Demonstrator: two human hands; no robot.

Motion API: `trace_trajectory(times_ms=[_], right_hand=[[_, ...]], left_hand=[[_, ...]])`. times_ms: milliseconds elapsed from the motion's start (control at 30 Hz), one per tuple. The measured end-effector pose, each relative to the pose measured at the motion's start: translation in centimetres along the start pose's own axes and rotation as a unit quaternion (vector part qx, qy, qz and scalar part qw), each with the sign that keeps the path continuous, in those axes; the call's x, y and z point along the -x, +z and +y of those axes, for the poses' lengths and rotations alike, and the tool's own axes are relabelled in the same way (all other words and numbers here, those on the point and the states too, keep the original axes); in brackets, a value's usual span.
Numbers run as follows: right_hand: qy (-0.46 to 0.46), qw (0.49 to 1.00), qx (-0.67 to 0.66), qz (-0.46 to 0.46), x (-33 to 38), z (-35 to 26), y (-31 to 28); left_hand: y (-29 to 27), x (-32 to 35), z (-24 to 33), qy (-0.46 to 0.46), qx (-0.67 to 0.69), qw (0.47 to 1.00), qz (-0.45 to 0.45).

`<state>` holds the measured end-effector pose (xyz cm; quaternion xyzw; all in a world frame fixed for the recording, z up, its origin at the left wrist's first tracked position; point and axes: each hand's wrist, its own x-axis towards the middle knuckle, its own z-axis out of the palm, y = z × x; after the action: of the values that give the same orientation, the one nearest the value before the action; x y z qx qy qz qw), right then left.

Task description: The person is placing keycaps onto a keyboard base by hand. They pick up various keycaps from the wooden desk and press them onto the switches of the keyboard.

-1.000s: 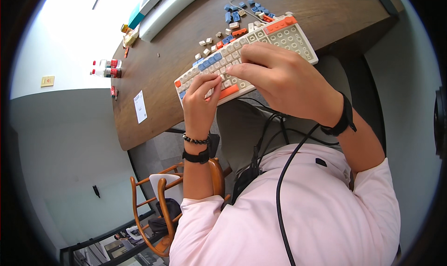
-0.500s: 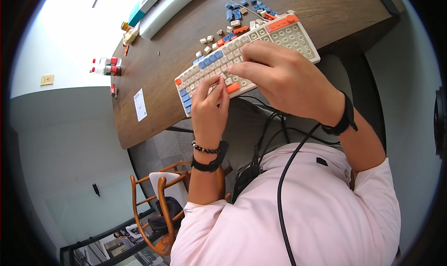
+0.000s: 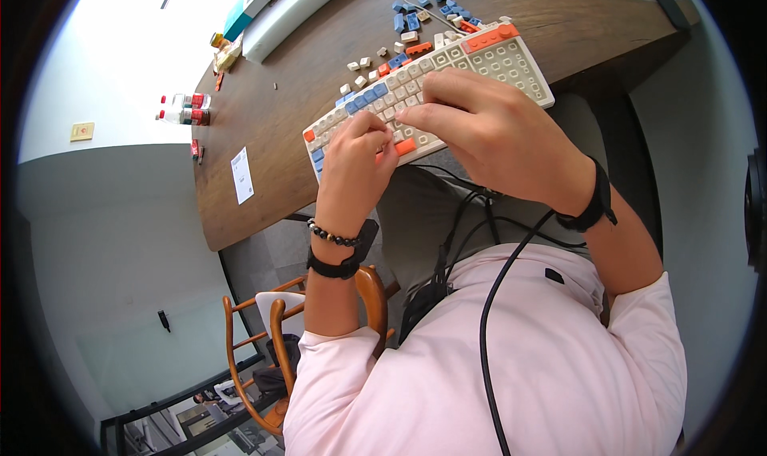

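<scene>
A cream keyboard (image 3: 519, 73) with white, blue and orange keycaps lies tilted across the table's near edge. Its right part shows bare switch places without caps. Over the lower left-middle keys, my left hand (image 3: 357, 164) is closed, thumb and fingertips pinched together; whatever is between them is hidden. My right hand (image 3: 499, 132) is curled over the middle of the board, thumb and forefinger bent toward each other at the keys. What its fingers grip, if anything, is too small to make out. An orange keycap (image 3: 406, 147) sits between the hands on the lower row.
Loose blue keycaps (image 3: 411, 22) and white keycaps (image 3: 365, 61) lie behind the keyboard on the brown table (image 3: 296, 128). Clear bottles with red caps (image 3: 185, 116) and a white paper (image 3: 242, 176) are at the left. A black cable (image 3: 485, 336) crosses my front; a wooden chair (image 3: 280, 336) stands lower left.
My left hand has turned and curled in more, its wrist shifting left and up, covering more lower-left keys. The right hand stays at nearly the same spot on the keyboard.
</scene>
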<state>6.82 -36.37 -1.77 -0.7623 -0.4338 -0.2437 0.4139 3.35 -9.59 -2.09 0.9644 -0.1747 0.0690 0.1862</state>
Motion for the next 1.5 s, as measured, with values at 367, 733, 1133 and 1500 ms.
trace_trajectory(times_ms=[367,733,1133,1500], right_hand=[[-0.006,1.000,-0.016,0.006,-0.1,-0.2,0.1],[0.010,1.000,-0.016,-0.015,-0.4,-0.1,-0.6],[0.013,1.000,-0.022,-0.001,-0.3,0.1,-1.0],[0.014,1.000,-0.028,0.002,-0.3,0.8,-0.1]], left_hand=[[-4.2,-3.9,-4.9,-0.024,0.036,0.997,-0.064],[-1.3,-10.5,-12.5,-0.065,0.014,0.998,0.005],[-0.3,-9.1,-10.7,-0.075,0.033,0.992,0.099],[2.3,-0.2,-1.4,-0.050,0.132,0.980,0.144]])
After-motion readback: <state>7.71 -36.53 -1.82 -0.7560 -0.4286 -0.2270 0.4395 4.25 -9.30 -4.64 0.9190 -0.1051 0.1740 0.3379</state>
